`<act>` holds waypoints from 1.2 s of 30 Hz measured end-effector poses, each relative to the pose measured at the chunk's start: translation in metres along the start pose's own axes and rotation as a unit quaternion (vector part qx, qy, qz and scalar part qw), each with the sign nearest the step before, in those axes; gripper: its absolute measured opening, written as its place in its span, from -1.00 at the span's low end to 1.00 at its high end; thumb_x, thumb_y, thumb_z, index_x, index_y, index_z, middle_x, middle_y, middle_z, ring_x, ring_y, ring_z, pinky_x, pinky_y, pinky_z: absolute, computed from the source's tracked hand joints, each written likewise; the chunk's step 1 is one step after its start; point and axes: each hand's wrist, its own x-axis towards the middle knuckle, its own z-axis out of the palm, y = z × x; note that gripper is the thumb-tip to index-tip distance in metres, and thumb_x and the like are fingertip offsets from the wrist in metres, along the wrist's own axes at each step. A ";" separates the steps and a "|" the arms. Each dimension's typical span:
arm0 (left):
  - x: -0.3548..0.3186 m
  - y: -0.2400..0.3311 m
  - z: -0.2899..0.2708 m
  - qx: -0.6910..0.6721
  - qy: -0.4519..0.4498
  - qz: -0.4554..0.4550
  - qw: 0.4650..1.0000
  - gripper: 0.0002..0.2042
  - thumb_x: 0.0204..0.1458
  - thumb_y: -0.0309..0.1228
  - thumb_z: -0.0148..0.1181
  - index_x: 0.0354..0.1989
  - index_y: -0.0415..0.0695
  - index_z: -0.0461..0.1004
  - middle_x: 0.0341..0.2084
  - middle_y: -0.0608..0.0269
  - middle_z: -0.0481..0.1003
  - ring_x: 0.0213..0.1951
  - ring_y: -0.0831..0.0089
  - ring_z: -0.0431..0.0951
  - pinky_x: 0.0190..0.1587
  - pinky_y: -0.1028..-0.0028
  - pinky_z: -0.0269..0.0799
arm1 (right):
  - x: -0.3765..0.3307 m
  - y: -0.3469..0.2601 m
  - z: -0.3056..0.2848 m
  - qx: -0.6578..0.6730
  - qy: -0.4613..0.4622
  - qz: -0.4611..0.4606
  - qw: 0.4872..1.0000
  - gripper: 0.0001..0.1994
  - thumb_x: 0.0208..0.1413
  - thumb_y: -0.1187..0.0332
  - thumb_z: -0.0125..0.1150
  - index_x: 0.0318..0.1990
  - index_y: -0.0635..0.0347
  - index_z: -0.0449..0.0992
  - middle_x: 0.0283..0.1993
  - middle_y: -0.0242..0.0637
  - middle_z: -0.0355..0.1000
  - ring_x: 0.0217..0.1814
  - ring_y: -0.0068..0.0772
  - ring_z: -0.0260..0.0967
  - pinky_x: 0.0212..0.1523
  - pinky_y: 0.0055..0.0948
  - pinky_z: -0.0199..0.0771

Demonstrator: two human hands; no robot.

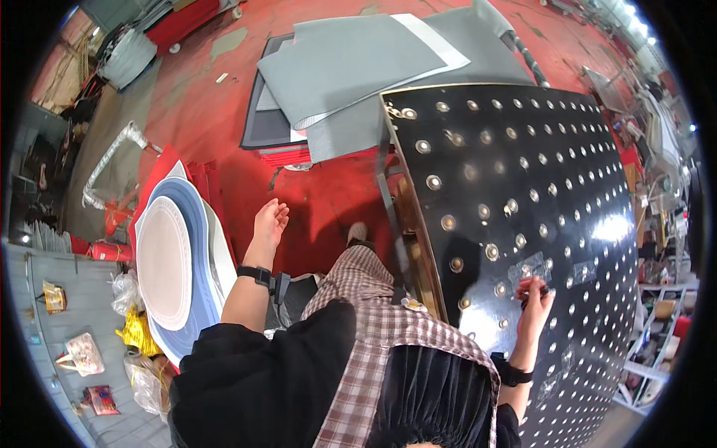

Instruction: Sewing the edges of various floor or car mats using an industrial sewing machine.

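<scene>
My left hand point(271, 222) hangs in the air over the red floor, its fingers loosely bent and apart, with nothing in it. To its left lean an off-white oval piece point(164, 265) and a larger blue rounded piece point(196, 299), one upon the other. Over the black tabletop point(441, 243), which is studded with rows of round metal balls, my right hand point(533, 300) is closed. Something small and dark shows at its fingers, too small to name. Clear tape patches point(529, 270) stick to the tabletop close to that hand.
Grey sheets point(351, 63) lie piled on the red floor point(216, 112) beyond the table. A white-wrapped metal frame point(112, 160) stands at the left, near a red cylinder point(110, 251). Plastic bags point(138, 332) sit at the lower left. Shelving point(650, 366) stands at the right.
</scene>
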 end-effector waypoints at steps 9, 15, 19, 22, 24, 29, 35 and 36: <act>0.223 0.066 0.020 -0.016 0.031 -0.024 0.999 -0.69 0.07 -0.26 0.02 -0.04 -0.09 0.32 -0.21 0.24 0.43 -0.23 0.40 0.45 -0.21 0.42 0.35 | 0.139 -0.044 0.184 0.009 -0.035 0.003 0.999 -0.75 0.20 0.29 -0.03 -0.41 0.26 0.46 -0.49 -0.42 0.38 -0.53 -0.71 0.24 -0.61 -0.74 0.04; 0.390 0.118 0.092 0.170 0.022 -0.035 0.985 -0.53 0.05 -0.17 0.03 0.09 -0.15 0.22 -0.02 0.11 0.33 -0.03 0.27 0.36 -0.05 0.27 0.28 | 0.243 -0.065 0.355 0.023 0.024 0.101 0.994 -0.79 0.17 0.36 0.00 -0.43 0.28 0.46 -0.50 -0.36 0.41 -0.57 -0.71 0.24 -0.66 -0.75 0.02; 0.483 0.140 0.138 0.292 0.031 -0.092 0.952 -0.47 0.00 -0.12 0.09 0.08 -0.18 0.22 -0.04 0.12 0.32 -0.05 0.27 0.33 -0.05 0.20 0.22 | 0.293 -0.092 0.432 -0.040 -0.065 0.135 0.988 -0.82 0.14 0.38 0.02 -0.42 0.27 0.49 -0.51 -0.38 0.43 -0.55 -0.72 0.25 -0.61 -0.74 0.10; 0.527 0.135 0.155 0.235 0.010 -0.083 0.968 -0.49 0.01 -0.21 0.10 0.03 -0.35 0.26 -0.07 0.04 0.38 -0.08 0.22 0.40 -0.09 0.31 0.31 | 0.320 -0.099 0.476 -0.098 -0.064 0.101 0.988 -0.80 0.13 0.37 0.00 -0.43 0.28 0.49 -0.60 -0.42 0.36 -0.66 -0.80 0.07 -0.65 -0.75 -0.02; 0.548 0.133 0.159 0.203 -0.038 -0.126 0.970 -0.46 -0.02 -0.15 0.13 0.08 -0.25 0.25 -0.01 0.07 0.35 -0.03 0.19 0.37 -0.07 0.23 0.29 | 0.336 -0.096 0.498 -0.088 -0.082 0.143 0.982 -0.81 0.13 0.36 0.02 -0.42 0.27 0.50 -0.55 -0.41 0.41 -0.57 -0.74 0.20 -0.56 -0.71 0.13; 0.549 0.157 0.158 0.316 0.024 -0.205 0.926 -0.66 -0.14 -0.09 0.28 -0.31 -0.05 0.46 -0.48 0.33 0.45 -0.40 0.42 0.44 -0.40 0.29 0.35 | 0.369 -0.062 0.542 -0.062 -0.110 0.194 0.973 -0.79 0.13 0.31 0.05 -0.40 0.28 0.48 -0.48 -0.40 0.44 -0.50 -0.68 0.28 -0.50 -0.65 0.25; 0.489 0.248 0.209 0.259 -0.037 -0.103 0.960 -0.72 -0.12 -0.27 0.26 -0.37 -0.22 0.40 -0.60 0.32 0.41 -0.58 0.57 0.38 -0.62 0.57 0.27 | 0.415 -0.009 0.596 0.030 -0.107 0.325 0.939 -0.62 0.08 0.09 0.09 -0.22 0.29 0.42 -0.34 -0.29 0.42 -0.49 -0.60 0.25 -0.58 -0.69 0.14; 0.476 0.266 0.218 0.216 -0.063 -0.063 0.972 -0.73 -0.11 -0.29 0.24 -0.35 -0.22 0.39 -0.55 0.30 0.42 -0.57 0.56 0.39 -0.61 0.56 0.27 | 0.423 -0.003 0.604 0.014 -0.083 0.351 0.933 -0.52 0.04 0.00 0.12 -0.16 0.31 0.39 -0.30 -0.25 0.41 -0.49 -0.58 0.25 -0.58 -0.68 0.14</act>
